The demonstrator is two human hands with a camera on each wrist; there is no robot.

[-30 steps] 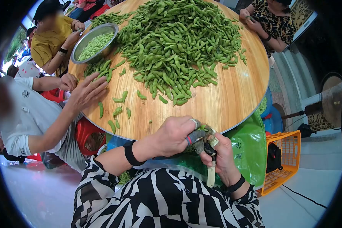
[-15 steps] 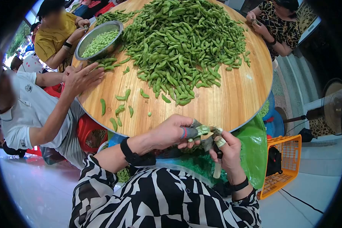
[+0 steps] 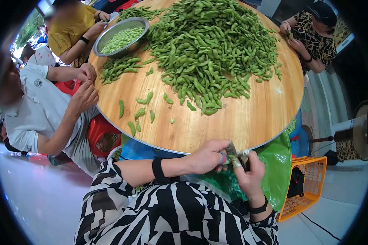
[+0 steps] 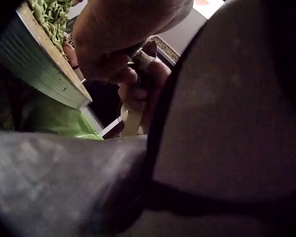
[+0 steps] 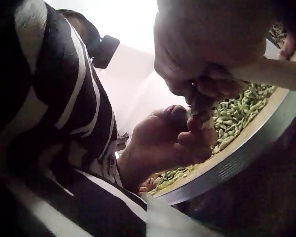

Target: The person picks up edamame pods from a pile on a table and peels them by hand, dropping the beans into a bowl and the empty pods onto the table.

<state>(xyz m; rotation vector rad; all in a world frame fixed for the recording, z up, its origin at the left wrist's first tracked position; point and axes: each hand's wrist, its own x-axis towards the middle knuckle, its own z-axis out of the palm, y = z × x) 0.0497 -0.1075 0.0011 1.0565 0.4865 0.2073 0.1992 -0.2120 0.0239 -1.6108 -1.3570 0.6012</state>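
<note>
Over the table's near edge, my left hand (image 3: 208, 157) pinches a green bean pod (image 3: 232, 157) with its thumb and fingers. Greyish wraps cover some of its fingertips. My right hand (image 3: 251, 175) meets it at the pod, its thumb and index finger pressed close against it; pale wrapping circles the thumb. In the right wrist view, a pale flat handle (image 5: 276, 74) sticks out of the right hand's curled fingers, and the left wrist view shows that handle (image 4: 133, 121) below them. Fingers hide most of the pod and the handle's other end.
A large heap of pods (image 3: 216, 53) covers the round wooden table (image 3: 151, 134). Several loose pods and one shelled bean (image 3: 172, 121) lie nearer. A metal bowl of shelled beans (image 3: 122, 41) stands at the left. An orange crate (image 3: 315, 183) stands right; people sit around the table.
The head view has shifted, moving the table rightward in the picture. My hands have drawn closer together around the pod. The person at left has pulled a hand back from the table.
</note>
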